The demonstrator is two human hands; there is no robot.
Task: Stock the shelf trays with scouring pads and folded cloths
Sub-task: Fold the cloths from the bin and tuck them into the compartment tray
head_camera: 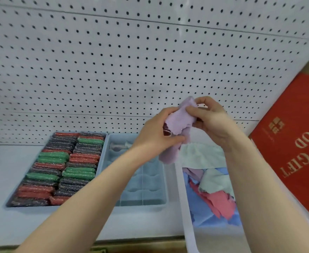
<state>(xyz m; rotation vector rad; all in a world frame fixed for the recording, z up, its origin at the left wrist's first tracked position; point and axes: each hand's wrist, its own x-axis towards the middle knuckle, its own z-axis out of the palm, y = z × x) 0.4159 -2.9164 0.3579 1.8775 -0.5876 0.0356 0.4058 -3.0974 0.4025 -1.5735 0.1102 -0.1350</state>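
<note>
Both hands hold a lilac cloth (pixel 179 121) up in front of the pegboard, above the trays. My left hand (pixel 155 133) grips its lower part, thumb across the front. My right hand (pixel 208 115) pinches its upper edge. The cloth's loose end hangs down below my left hand. Underneath stands a pale blue divided tray (pixel 150 190); a folded cloth (pixel 118 147) lies in a far compartment. To its left, a tray (pixel 9 203) is packed with red, green and dark scouring pads (pixel 58 168).
A white bin (pixel 183 207) at the right holds loose cloths in pale green, red, lilac and blue. A red gift box (pixel 294 136) leans against the right side. The white pegboard (pixel 113 61) forms the back wall. The shelf's front edge runs along the bottom.
</note>
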